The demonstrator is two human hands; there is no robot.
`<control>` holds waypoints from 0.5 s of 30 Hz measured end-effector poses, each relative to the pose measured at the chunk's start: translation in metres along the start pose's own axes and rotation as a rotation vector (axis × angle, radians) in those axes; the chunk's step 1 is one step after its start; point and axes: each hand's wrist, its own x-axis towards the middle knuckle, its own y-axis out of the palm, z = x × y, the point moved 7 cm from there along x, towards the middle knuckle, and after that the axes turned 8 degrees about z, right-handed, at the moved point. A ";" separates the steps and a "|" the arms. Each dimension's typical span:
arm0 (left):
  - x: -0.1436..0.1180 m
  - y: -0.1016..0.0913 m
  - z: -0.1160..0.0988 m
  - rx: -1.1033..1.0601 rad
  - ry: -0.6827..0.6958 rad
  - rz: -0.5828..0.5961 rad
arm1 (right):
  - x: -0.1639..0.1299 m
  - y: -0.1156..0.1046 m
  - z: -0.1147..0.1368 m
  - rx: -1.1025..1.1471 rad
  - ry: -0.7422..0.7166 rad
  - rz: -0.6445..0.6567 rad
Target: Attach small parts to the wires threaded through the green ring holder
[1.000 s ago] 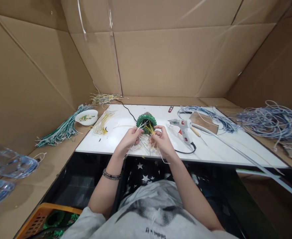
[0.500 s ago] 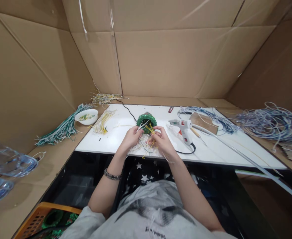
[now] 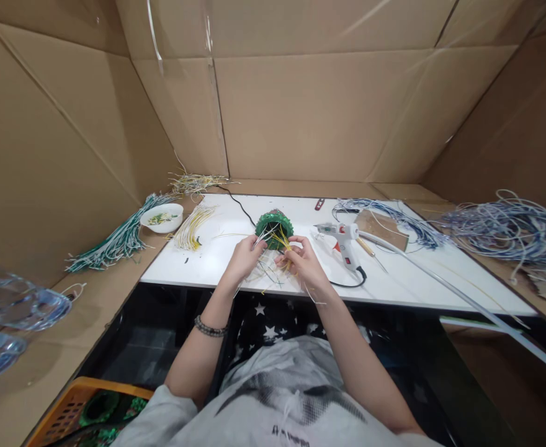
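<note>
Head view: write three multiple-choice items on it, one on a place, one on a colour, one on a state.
1. Where does the glue gun lie?
A. on the white table, to the right of the hands
B. in the orange crate
C. in the bowl

2. What colour is the round piece the wires run into?
A. red
B. green
C. blue

3. What are the hands doing?
A. resting flat, apart
B. gripping the glue gun
C. both pinching thin wires beside the round piece

Answers:
1 A, it sits on the tabletop beside the right hand.
2 B, its rim is green.
3 C, the left hand and right hand close on strands.
</note>
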 end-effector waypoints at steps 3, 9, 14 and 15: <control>0.001 0.000 -0.002 -0.005 0.061 -0.011 | -0.001 0.000 0.001 -0.042 0.010 -0.006; 0.002 -0.002 0.004 -0.066 0.020 -0.001 | -0.002 0.003 0.004 -0.040 -0.018 -0.014; -0.004 0.001 0.003 -0.186 -0.141 0.045 | -0.001 0.003 0.003 -0.024 -0.027 0.009; -0.005 0.003 0.002 -0.222 -0.165 0.062 | -0.001 0.004 0.003 -0.027 -0.025 0.017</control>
